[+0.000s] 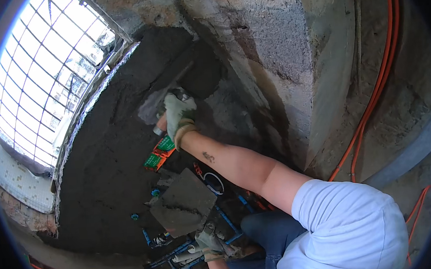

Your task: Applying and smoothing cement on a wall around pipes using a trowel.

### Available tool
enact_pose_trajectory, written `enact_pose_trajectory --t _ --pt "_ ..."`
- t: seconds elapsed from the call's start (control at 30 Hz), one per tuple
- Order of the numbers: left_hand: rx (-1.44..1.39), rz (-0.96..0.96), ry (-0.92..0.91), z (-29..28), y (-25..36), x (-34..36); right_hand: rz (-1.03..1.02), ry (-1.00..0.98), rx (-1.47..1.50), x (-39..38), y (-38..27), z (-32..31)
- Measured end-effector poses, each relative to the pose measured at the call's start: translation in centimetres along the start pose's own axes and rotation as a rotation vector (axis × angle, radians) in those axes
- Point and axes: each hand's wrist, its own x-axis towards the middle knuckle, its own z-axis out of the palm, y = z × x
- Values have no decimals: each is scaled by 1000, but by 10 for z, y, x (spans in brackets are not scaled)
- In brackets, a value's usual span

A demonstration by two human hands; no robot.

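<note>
My right hand (pixel 179 109), in a pale work glove, is closed round the handle of a plastering trowel (pixel 162 119). The trowel's blade is against the wall, where dark wet mortar (pixel 111 131) covers a wide area; the hand hides part of the tool. Lower down, my left hand (pixel 209 241), also gloved, grips a square mortar hawk (pixel 185 205) from its near edge. A ridge of grey mortar lies across the hawk's face. My left fingers are partly hidden.
A barred window (pixel 48 61) is at the upper left. Green and orange boxes (pixel 160 152) sit on the wall below my right hand. Blue pipes (pixel 228 222) and white pipes (pixel 188 254) run near the hawk. Orange conduits (pixel 382 85) hang down the right wall.
</note>
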Motion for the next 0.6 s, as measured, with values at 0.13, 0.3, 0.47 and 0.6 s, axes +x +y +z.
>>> enact_pose_trajectory --t 0.13,0.3,0.47,0.6 --pt "47 78 -57 8 -3 3 38 -53 -144 -8 -14 19" --pt "64 74 -68 16 4 -9 -11 -48 -236 -16 -29 47" --pt "33 36 -94 23 7 -10 -87 -119 -172 -3 -31 77" --pt "134 58 -152 35 14 -7 -162 -301 -138 -2 -30 82"
